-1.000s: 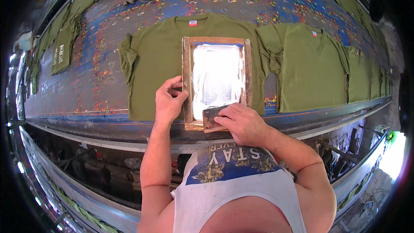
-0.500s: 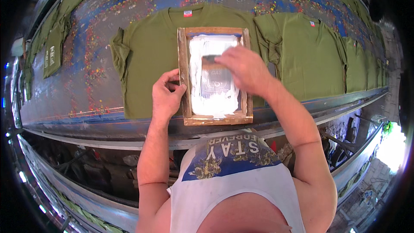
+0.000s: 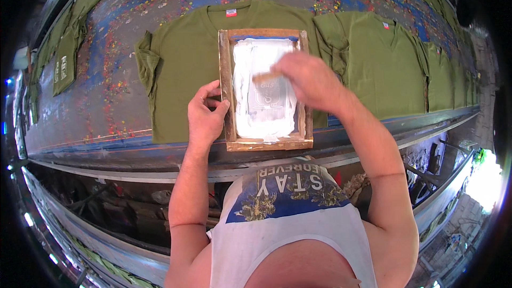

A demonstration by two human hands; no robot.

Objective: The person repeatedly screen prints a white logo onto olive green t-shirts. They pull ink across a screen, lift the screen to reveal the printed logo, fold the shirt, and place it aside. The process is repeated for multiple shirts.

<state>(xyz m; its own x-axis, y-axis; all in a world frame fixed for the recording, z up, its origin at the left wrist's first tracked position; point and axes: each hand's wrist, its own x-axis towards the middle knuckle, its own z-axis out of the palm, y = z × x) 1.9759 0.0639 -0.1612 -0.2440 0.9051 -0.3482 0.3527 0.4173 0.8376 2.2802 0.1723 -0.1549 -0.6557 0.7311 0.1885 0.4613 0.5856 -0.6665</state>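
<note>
Wooden-framed screen (image 3: 269,145) at the centre of the picture, lying on an olive-green shirt (image 3: 184,61) spread over the bench (image 3: 101,122). White paint (image 3: 266,126) banks thickly around the mesh, with a thinner patch in the middle where a design shows. The right hand (image 3: 313,82), blurred, has its grip closed about a squeegee (image 3: 266,78) set across the upper half of the mesh. The left hand (image 3: 207,116) touches the screen's left rail with thumb and fingertips; whether this grip clasps the wood or merely braces it cannot be told, the fingertips being partly hidden.

Principal hazard: sideways slip. Only one rail is steadied, so a hard or skewed stroke could turn the screen upon the cloth and smear or double the design. Uneven pressure on the squeegee would probably leave the print patchy, while the surplus paint near the lower rail could spill over the wood and mark the hem. At right, a neighbouring shirt (image 3: 386,72) lies close beside; a loaded squeegee carried over it might drip. Any crease trapped beneath the screen could break the printed lines.
</note>
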